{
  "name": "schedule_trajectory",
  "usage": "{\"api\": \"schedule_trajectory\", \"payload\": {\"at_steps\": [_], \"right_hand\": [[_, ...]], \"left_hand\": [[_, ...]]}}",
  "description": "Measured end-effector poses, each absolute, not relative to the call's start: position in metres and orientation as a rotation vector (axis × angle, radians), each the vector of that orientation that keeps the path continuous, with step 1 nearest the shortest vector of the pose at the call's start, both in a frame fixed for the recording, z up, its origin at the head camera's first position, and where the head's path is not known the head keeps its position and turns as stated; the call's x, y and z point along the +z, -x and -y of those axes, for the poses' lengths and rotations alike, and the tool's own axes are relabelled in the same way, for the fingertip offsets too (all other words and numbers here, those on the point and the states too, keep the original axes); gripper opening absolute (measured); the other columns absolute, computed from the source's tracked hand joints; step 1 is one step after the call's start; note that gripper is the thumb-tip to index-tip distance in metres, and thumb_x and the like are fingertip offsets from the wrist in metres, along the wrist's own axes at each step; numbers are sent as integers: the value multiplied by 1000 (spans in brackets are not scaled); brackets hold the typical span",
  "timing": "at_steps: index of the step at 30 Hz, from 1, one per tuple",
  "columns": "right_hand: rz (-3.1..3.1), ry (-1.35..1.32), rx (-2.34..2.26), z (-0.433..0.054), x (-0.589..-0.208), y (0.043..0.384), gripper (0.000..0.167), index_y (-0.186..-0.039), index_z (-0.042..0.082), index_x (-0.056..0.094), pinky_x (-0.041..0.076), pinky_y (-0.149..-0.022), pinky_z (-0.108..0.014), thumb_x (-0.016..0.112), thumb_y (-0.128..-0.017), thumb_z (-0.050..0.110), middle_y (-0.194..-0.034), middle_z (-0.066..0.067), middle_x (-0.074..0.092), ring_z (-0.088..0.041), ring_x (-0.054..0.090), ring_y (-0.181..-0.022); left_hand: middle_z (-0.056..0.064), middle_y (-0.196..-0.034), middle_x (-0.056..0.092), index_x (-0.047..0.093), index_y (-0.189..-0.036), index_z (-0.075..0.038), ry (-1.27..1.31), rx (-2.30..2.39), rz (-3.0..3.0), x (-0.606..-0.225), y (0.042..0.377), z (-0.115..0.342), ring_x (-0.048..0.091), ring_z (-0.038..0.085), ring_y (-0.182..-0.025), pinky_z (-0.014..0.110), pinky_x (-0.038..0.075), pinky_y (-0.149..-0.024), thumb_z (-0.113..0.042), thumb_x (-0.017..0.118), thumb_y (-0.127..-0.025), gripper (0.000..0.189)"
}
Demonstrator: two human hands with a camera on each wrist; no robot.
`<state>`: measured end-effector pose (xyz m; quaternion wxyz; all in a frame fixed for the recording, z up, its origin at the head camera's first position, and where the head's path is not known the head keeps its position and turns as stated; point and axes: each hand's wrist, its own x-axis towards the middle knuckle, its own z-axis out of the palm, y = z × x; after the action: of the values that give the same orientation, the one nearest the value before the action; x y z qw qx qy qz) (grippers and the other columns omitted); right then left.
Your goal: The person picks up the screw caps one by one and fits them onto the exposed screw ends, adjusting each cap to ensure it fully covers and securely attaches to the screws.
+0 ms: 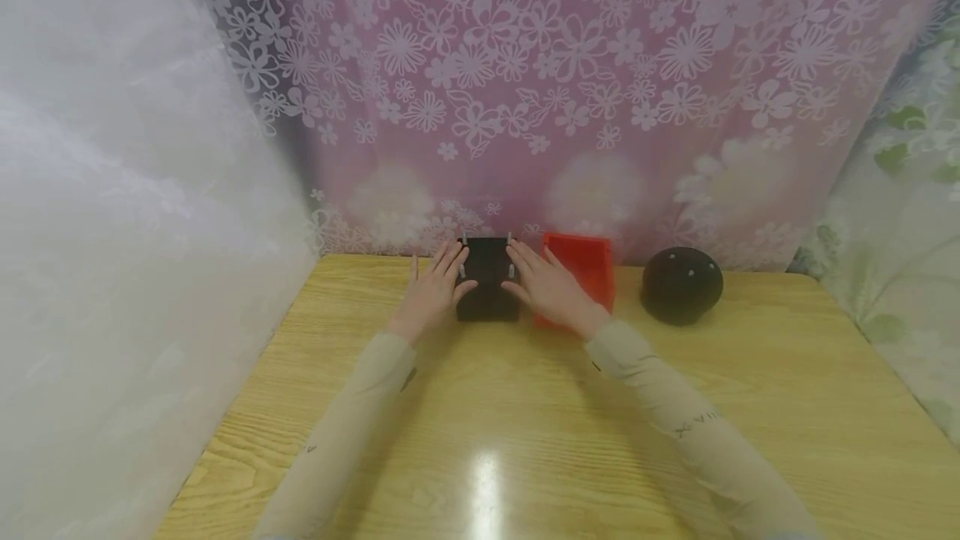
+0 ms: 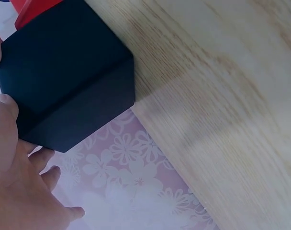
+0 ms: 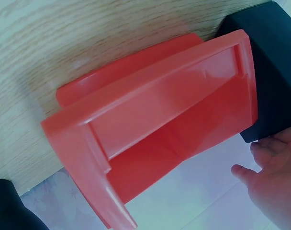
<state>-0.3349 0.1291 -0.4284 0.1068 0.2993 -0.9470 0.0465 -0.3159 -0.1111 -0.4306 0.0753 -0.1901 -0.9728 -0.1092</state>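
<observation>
A black box [image 1: 487, 298] with small pale pegs standing up near its top corners sits at the back of the wooden table. My left hand [image 1: 435, 294] touches its left side, thumb over the near part and the other fingers reaching along the edge. On the opposite side my right hand [image 1: 551, 286] touches the box in much the same way. The left wrist view shows the box's smooth faces, with my left thumb [image 2: 9, 105] at one edge. In the right wrist view the fingers [image 3: 272, 148] meet the box's edge; part of that hand is out of frame.
A red open plastic bin [image 1: 581, 265] stands just right of the box, partly under my right forearm. Farther right is a rounded black object [image 1: 681, 286] with small pale spots on top. A pink flowered curtain [image 1: 525, 107] hangs behind the wooden table [image 1: 487, 407].
</observation>
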Motion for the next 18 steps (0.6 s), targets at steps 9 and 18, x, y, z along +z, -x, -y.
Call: {"api": "schedule_trajectory", "payload": {"at_steps": [9,18], "right_hand": [[2805,-872,139,-130,-432,331,74,-159,2,28,22,-122,-58,54,-103,45,-166,-15,25,-31,29,-152],[2814,-873,172,-131,-431,322,74,-159,3,28,21,-122,-59,52,-104,46,-167,-13,23,-28,25,-153]], "left_hand": [[4,-169,21,26,-162,-15,582,-367,2883,-431,308,110,14,24,-156,68,8,-120,-47,45,-106,67],[3,-169,21,25,-162,-15,573,-397,2890,-432,302,110,13,24,-157,66,4,-121,-47,47,-106,68]]}}
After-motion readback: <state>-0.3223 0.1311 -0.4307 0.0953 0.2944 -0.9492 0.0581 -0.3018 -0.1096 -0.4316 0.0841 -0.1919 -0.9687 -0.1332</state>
